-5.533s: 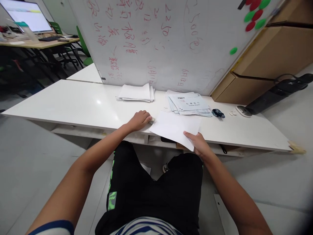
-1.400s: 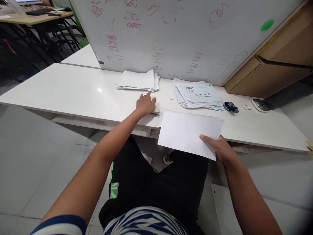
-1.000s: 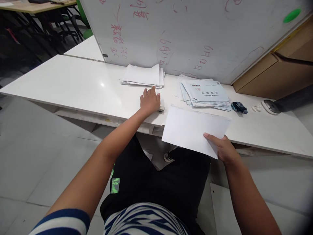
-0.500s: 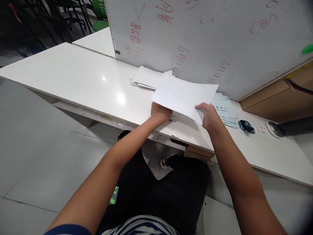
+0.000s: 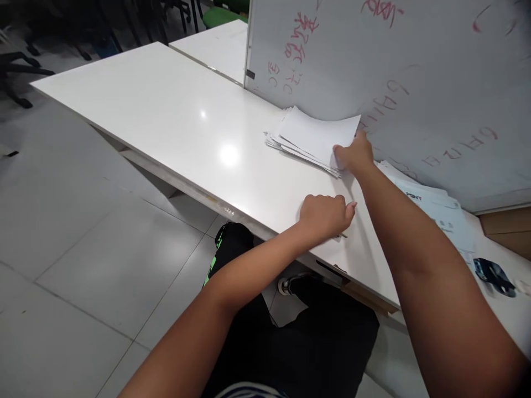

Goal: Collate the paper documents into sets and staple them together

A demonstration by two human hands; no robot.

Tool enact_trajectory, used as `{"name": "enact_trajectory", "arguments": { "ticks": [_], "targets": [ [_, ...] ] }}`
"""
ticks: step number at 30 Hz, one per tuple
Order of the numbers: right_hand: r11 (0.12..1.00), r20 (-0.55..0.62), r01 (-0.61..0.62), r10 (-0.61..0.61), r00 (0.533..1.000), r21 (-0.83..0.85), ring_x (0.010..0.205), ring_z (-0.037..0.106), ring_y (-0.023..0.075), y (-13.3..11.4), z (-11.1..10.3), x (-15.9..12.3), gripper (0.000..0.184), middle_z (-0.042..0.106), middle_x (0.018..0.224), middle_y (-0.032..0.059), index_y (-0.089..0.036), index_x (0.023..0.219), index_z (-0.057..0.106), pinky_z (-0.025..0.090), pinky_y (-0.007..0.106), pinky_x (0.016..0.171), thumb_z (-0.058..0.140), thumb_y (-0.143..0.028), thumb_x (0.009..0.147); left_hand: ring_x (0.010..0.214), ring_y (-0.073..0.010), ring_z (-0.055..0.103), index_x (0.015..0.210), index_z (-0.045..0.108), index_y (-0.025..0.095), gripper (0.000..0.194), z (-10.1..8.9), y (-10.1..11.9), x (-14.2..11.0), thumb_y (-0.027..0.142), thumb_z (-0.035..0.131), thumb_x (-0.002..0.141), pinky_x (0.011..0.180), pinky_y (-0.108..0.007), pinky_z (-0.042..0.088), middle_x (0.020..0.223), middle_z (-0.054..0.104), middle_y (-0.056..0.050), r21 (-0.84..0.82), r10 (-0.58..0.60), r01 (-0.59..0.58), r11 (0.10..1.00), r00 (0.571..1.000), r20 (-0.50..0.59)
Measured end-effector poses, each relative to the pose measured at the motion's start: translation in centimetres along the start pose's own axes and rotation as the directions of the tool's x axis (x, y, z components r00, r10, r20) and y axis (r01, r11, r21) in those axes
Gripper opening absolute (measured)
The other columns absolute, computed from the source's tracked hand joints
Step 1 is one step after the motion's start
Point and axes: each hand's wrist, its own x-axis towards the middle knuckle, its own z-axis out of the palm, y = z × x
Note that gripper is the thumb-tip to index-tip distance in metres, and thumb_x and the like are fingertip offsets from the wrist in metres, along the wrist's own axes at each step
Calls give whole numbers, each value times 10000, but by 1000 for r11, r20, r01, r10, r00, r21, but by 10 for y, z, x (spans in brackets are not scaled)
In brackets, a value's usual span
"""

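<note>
My right hand [image 5: 357, 153] pinches the right end of a white sheet of paper [image 5: 317, 132], thumb on top. The sheet lies over a loose, uneven stack of papers [image 5: 286, 145] against the foot of the whiteboard. Nearer the front edge of the white desk [image 5: 178, 127], my left hand [image 5: 326, 214] is closed in a fist, knuckles up, with the thumb pointing right. A small thin item [image 5: 342, 236] peeks out beneath the fist; its kind is unclear. Whatever the left fingers hold is hidden under the hand.
Pale printed sheets [image 5: 446, 213] lie to the right, partly behind my right forearm. Beyond them are a dark object [image 5: 493, 276] and a cardboard box [image 5: 508, 229]. The whiteboard [image 5: 435, 66] with red writing stands along the desk's back. A green chair [image 5: 224, 16] is behind.
My right hand has carried the sheet away from my left hand, back onto the stack by the whiteboard. My left hand stays low near the desk's front edge. The view has swung left.
</note>
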Motion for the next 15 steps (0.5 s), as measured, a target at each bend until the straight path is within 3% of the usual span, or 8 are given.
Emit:
{"name": "enact_trajectory", "arguments": {
  "ticks": [3,8,11,15],
  "targets": [
    [981,-99,80,-99,990,-178,1265,436,348,12,-6,-16,610,493,1294,203,-151,1282,433,377,495,996,675,-306,744,821,-256,669,1008,655,162,534,0,1,0,483,229,975,728,-392,430,782,691,-113,12,-9,9,1000,1000,11],
    [960,-139,161,-196,971,-228,1358,313,347,54,-47,-75,484,369,1437,176,-196,1302,440,288,555,1058,539,-355,856,840,-260,669,1050,631,154,544,-2,4,0,503,222,975,765,-392,423,803,691,-108,68,-54,54,996,999,-8],
    [973,-198,79,-123,972,-216,1388,253,349,98,-81,-116,481,336,1484,180,-224,1302,455,164,559,1112,551,-391,861,834,-257,666,1060,622,156,539,-1,6,-2,505,221,974,753,-379,419,805,690,-103,104,-77,79,991,997,-19],
    [979,-288,-144,98,953,-144,1420,154,383,145,-105,-153,600,281,1524,218,-214,1332,434,13,600,1114,603,-487,825,803,-246,656,1031,619,172,543,2,7,-5,507,196,976,708,-352,406,808,691,-96,184,-89,104,977,992,-91]
  ]
}}
